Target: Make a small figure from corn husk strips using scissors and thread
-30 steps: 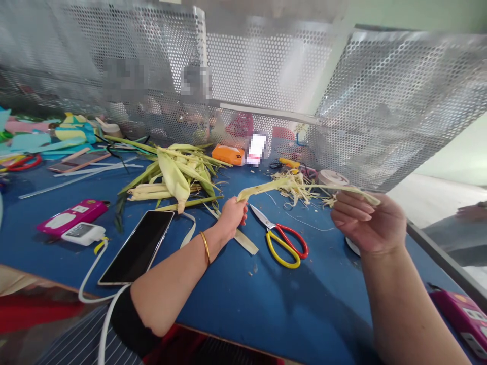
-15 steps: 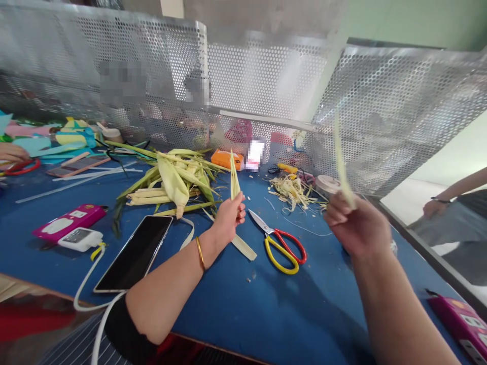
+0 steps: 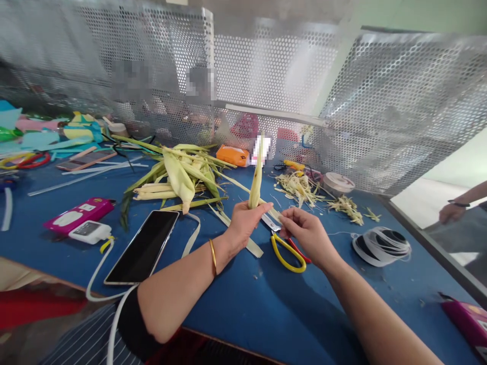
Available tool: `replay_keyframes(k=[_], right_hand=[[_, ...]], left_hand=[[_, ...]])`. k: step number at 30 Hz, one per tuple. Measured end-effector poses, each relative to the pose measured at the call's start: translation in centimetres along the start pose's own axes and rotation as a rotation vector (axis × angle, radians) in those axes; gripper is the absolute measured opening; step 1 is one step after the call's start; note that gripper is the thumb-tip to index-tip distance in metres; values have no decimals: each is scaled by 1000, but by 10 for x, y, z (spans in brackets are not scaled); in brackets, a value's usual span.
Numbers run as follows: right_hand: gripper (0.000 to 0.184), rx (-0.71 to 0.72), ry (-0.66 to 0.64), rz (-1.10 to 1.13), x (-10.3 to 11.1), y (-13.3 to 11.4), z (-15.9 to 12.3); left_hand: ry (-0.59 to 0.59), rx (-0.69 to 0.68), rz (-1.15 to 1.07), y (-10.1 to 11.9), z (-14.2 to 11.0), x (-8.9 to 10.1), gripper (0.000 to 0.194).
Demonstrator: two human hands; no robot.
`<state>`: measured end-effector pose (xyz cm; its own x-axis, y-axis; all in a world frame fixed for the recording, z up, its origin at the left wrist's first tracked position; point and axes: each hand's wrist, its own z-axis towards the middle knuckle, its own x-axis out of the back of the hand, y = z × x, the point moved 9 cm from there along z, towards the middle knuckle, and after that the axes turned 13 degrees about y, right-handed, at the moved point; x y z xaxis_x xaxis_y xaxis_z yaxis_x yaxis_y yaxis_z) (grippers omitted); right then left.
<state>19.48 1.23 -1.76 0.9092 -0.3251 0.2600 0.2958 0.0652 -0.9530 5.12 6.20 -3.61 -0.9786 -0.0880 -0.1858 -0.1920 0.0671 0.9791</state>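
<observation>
My left hand (image 3: 243, 225) is closed round the base of a pale green corn husk piece (image 3: 256, 182), which stands upright with a narrow tip. Close beside it, my right hand (image 3: 306, 234) pinches the end of a thin husk strip (image 3: 275, 213). The strip runs towards my left hand and seems to come out behind it on the far left side. Scissors (image 3: 286, 257) with one yellow and one red handle lie on the blue table below my hands, partly covered by the right one. A flat husk piece (image 3: 254, 248) lies beneath my left wrist.
A heap of corn husks (image 3: 178, 177) lies left of centre, a phone (image 3: 143, 248) in front of it. Husk scraps (image 3: 299, 187), a tape roll (image 3: 338, 183) and a coil of white cord (image 3: 381, 247) are on the right. A perforated metal screen (image 3: 270, 76) stands behind.
My right hand has come down and leftward with the husk strip, from raised on the right to beside my left hand. The left hand still holds its husk, and the view has shifted slightly.
</observation>
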Motion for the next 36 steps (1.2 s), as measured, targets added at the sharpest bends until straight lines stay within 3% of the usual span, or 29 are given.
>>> replay_keyframes(k=[3,6,14,22,26,29,31,33,36], right_hand=[[35,-73,73,81,6,2,2],[31,-24,157,92,14,-3,2],[36,-20,200,123,24,-2,8],[19,151,226,-60,15,-5,1],[23,79,310,61,25,3,4],[24,80,388,63,45,9,16],[23,108,486,-76,68,12,25],[18,164,538,-404,86,8,31],[26,305,424,-1051,85,-6,32]], left_hand=[[9,6,-11,-4,2,1,34],[14,11,-25,-6,2,1,39],[53,15,-40,-5,5,5,36],[-35,-5,9,-5,-5,-5,42],[7,27,-20,-8,-1,-2,37],[70,79,-44,-13,6,5,34],[111,92,-47,-15,10,10,35],[143,96,-51,-15,12,14,36],[191,87,-72,-14,15,19,38]])
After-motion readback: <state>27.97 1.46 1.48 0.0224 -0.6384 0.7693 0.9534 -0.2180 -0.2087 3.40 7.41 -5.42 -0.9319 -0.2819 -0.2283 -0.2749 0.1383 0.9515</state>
